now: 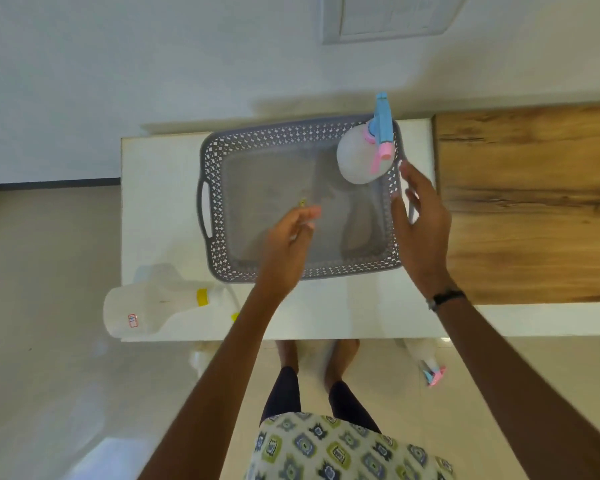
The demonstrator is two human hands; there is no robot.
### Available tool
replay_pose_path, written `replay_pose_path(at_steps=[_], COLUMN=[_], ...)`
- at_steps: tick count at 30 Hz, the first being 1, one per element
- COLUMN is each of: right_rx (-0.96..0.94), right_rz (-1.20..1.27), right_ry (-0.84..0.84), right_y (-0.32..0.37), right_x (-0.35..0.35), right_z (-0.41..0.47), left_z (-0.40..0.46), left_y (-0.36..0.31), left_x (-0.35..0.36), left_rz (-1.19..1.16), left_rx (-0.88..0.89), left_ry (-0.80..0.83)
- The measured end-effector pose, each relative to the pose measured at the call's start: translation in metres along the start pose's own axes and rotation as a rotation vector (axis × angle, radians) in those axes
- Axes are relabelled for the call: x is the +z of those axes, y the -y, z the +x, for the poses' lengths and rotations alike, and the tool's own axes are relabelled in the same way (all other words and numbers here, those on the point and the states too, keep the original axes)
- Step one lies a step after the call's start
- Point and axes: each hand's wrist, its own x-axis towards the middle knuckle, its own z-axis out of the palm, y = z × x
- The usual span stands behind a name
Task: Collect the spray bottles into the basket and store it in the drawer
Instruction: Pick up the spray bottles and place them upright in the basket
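Note:
A grey perforated basket [219, 188] sits on a white table [153, 202]. A clear spray bottle with a blue and pink head [361, 157] stands in the basket's far right corner. A second clear bottle with a yellow collar [153, 303] lies on its side at the table's near left corner, overhanging the edge. A third bottle with a pink and blue head [426, 362] lies on the floor below the table's front edge. My left hand [288, 244] hovers over the basket's near side, fingers loosely apart. My right hand [420, 223] is open at the basket's right rim, just below the standing bottle.
A wooden-topped surface [527, 202] adjoins the table on the right. A white wall [153, 64] is behind the table. Tiled floor [49, 375] lies left and in front, where the person's bare feet [312, 358] stand.

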Motion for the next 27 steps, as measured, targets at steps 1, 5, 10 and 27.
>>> replay_pose_path(at_steps=[1, 5, 10, 27], right_rx=[0.001, 0.020, 0.060, 0.095], right_rz=[0.018, 0.060, 0.075, 0.014], right_ry=[-0.007, 0.115, 0.317, 0.376], right_y=[0.003, 0.019, 0.038, 0.072], right_x=[0.001, 0.025, 0.077, 0.167], right_z=[-0.019, -0.090, -0.157, -0.189], left_z=[-0.013, -0.065, -0.104, -0.059], left_y=[0.009, 0.055, 0.111, 0.156], left_x=[-0.009, -0.049, -0.101, -0.160], left_rz=[0.026, 0.214, 0.501, 1.169], left_rx=[0.018, 0.004, -0.117, 0.168], left_ry=[-0.023, -0.126, -0.285, 0.092])
